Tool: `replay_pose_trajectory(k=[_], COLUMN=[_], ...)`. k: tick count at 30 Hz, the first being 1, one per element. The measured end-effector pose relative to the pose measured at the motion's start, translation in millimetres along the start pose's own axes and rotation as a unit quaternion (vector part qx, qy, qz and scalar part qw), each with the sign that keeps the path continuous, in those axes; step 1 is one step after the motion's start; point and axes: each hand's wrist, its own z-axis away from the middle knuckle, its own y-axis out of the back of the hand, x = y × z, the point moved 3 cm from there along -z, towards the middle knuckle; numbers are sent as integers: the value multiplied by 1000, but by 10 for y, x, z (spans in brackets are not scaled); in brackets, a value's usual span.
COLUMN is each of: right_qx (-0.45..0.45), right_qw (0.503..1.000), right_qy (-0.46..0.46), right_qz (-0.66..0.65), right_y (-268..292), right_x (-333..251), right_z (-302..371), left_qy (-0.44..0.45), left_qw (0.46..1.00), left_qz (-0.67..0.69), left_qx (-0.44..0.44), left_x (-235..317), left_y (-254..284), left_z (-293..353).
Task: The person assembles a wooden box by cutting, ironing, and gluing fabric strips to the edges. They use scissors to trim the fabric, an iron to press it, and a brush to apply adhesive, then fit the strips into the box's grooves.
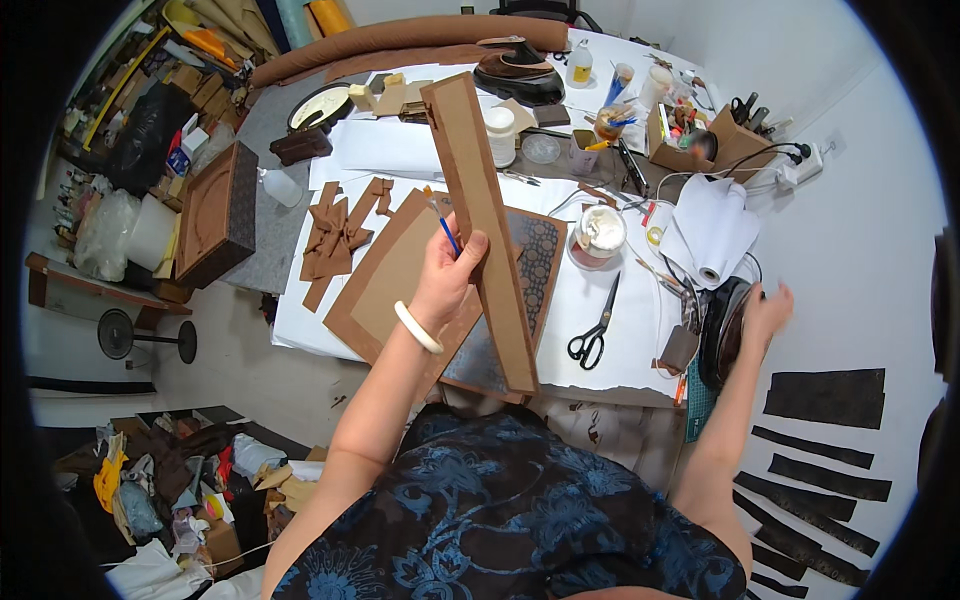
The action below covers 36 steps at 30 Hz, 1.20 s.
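Observation:
My left hand (pixel 448 270), a pale bangle on its wrist, grips a long tan board strip (pixel 480 215) edged in brown, tilted above the table. A blue-handled paintbrush (pixel 446 228) is held in the same hand. Beneath lie a larger tan panel (pixel 385 275) with brown borders and a dark patterned sheet (pixel 535 265). At the table's right edge, my right hand (pixel 768 312) is beside a dark iron (pixel 726 330), fingers slightly blurred but apart; whether it touches the iron I cannot tell. Black scissors (pixel 597 328) and an open tub of white paste (pixel 600 235) sit between the hands.
Brown scraps (pixel 338 235) lie left of the panel. Another iron (pixel 518 75), a white bottle (pixel 500 137) and a fabric roll (pixel 410 45) occupy the back. A white paper roll (pixel 710 230) and cables crowd the right. Dark strips (pixel 825 398) hang by the right wall.

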Motion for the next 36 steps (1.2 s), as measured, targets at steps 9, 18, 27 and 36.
replay_pose_trajectory(k=[9,18,27,36], right_qx=[-302,-260,24,58], right_qw=[456,439,559,526], right_qy=[189,-26,600,641], right_qz=[-815,-860,-571,-556], right_y=[2970,3163,3957,4094], right_x=[-5215,-7380,-8637,-9604], right_z=[-672,144,1464,2267], left_qy=[-24,46,218,265], left_qw=[989,994,953,915], left_qz=[-86,17,200,299], left_qx=[-117,-99,66,50], left_x=[546,1230,2127,2228], left_y=[905,3018,4239,5442], left_z=[326,796,1195,1499])
